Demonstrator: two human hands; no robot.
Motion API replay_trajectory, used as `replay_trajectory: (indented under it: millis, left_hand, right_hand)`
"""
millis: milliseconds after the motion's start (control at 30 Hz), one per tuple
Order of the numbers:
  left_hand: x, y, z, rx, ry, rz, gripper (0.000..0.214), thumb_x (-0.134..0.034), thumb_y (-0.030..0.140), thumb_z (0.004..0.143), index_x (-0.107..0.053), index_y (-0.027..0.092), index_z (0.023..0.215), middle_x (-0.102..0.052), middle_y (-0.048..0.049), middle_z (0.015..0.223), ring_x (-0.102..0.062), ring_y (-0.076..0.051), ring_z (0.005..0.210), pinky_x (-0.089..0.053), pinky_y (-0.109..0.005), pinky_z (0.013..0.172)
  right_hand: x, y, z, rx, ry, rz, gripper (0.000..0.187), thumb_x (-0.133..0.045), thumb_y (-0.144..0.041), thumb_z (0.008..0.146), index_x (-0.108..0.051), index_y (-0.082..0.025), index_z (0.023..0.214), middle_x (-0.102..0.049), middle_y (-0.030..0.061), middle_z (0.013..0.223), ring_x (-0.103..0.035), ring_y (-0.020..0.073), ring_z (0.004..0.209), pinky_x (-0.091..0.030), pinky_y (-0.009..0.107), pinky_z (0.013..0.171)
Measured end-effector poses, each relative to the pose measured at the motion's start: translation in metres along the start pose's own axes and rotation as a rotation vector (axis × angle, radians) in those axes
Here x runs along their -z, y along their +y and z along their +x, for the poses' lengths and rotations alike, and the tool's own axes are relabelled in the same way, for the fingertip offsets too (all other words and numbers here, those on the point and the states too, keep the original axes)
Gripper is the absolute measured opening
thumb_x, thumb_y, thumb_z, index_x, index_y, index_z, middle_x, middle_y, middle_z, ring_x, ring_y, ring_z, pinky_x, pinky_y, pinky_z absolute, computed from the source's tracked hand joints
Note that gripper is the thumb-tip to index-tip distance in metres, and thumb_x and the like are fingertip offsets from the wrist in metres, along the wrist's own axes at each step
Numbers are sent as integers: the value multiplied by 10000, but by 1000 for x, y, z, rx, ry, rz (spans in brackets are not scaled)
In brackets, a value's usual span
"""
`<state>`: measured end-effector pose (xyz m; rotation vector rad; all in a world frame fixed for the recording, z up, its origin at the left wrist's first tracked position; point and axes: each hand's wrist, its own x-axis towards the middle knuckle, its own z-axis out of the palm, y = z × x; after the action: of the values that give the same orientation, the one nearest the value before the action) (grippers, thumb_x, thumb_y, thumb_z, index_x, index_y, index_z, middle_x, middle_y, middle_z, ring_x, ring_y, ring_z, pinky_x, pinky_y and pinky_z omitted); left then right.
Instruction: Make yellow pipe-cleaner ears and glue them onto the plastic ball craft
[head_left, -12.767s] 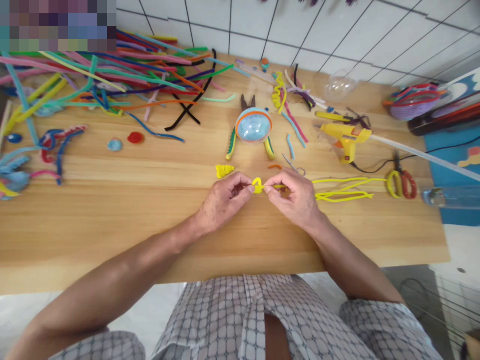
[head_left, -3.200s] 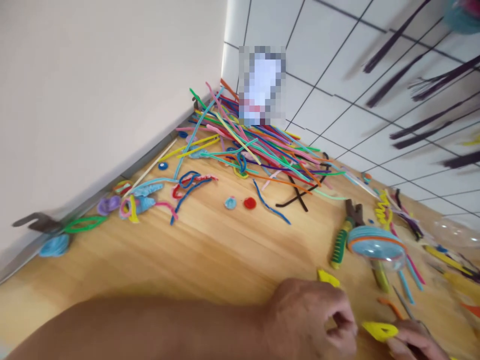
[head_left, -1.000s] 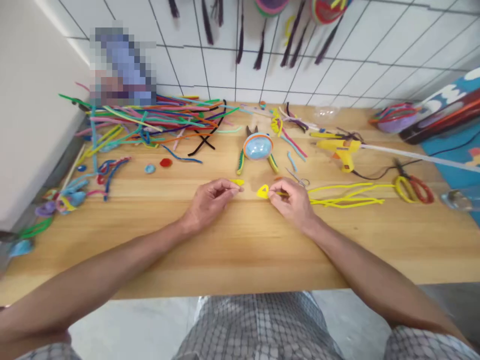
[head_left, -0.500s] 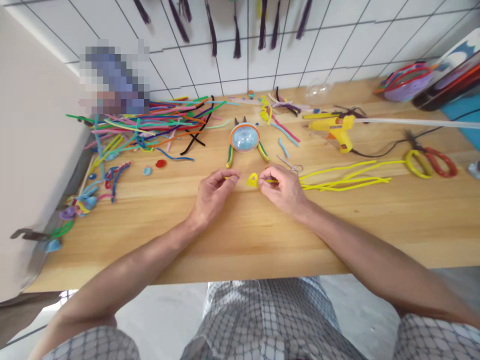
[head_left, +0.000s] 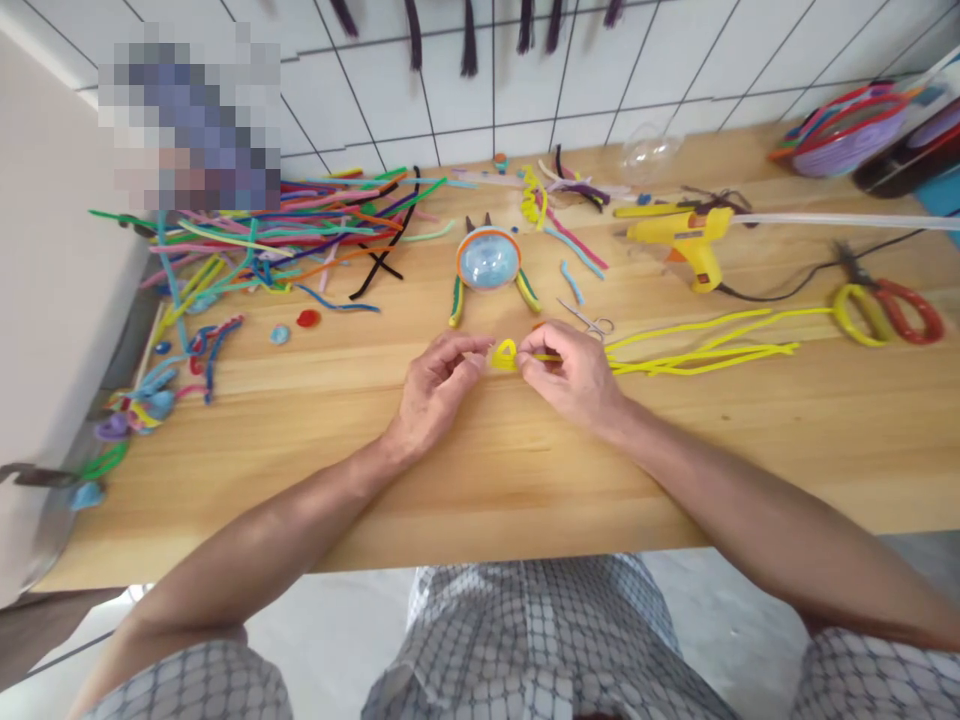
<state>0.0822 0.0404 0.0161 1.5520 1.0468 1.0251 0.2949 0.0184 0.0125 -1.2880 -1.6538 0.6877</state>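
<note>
Across most of the view, a wooden table (head_left: 540,500), bounded behind by a tiled wall (head_left: 517,100) and in front by an edge well below the hands. At back left, a wide heap of pipe cleaners (head_left: 315,215), likely to hamper reaching there; best room for moving, seemingly, on the wood nearer the front edge. To the right, long yellow strips (head_left: 694,354), straight and apparently unworked, perhaps the part left. Near the middle, a left hand (head_left: 439,395) with thumb and forefinger nearly together, impossible to tell whether around anything, and a right hand (head_left: 574,375) with fingertips pinched at the right corner of a yellow triangle (head_left: 501,361). Farther right, a glue gun (head_left: 686,240) and large scissors (head_left: 865,278), tightening sideways room. Beyond the hands, pliers (head_left: 456,300) under a blue bowl (head_left: 487,262) with an orange rim. Just behind the right hand, small scissors (head_left: 581,317). Smallest, between both hands, that same triangle: bent to three sides, so probably well along, finish of corners too small to judge.
</note>
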Motion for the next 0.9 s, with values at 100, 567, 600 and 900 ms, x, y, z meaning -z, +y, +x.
replay_trajectory:
  millis: [100,567,600,900]
  left_hand:
    - [0,1,0,25,-57,-24,237,-741,345,924,-841,212,1092,-759,-63,1055,-593,-156,802,-463,-278,684]
    - [1,-13,-6,-339,-39,209,276,-668,236,1041,-812,274,1273,-710,-55,1046,-624,-158,886,-530,-293,808]
    - [1,-14,-7,-373,-60,262,326,-652,216,1045,-787,281,1335,-702,-63,1085,-622,-159,898,-536,-296,817]
    - [1,-16,-15,-486,-147,605,520,-524,208,1096,-585,280,1607,-608,-117,1240,-587,-197,1032,-554,-337,893]
  right_hand:
    - [1,-3,-2,30,-16,3,79,-655,-223,905,-644,-234,827,-691,20,812,-617,169,748,-475,275,607]
    - [1,-2,2,-82,42,2,92,-668,-273,892,-664,-233,809,-715,24,813,-620,173,730,-486,294,637]
    - [1,-2,2,-108,37,20,104,-674,-287,892,-667,-233,804,-717,23,806,-624,175,731,-494,300,652]
    - [6,-5,8,-242,-59,108,183,-707,-350,853,-661,-214,740,-684,-4,705,-587,157,686,-454,302,670]
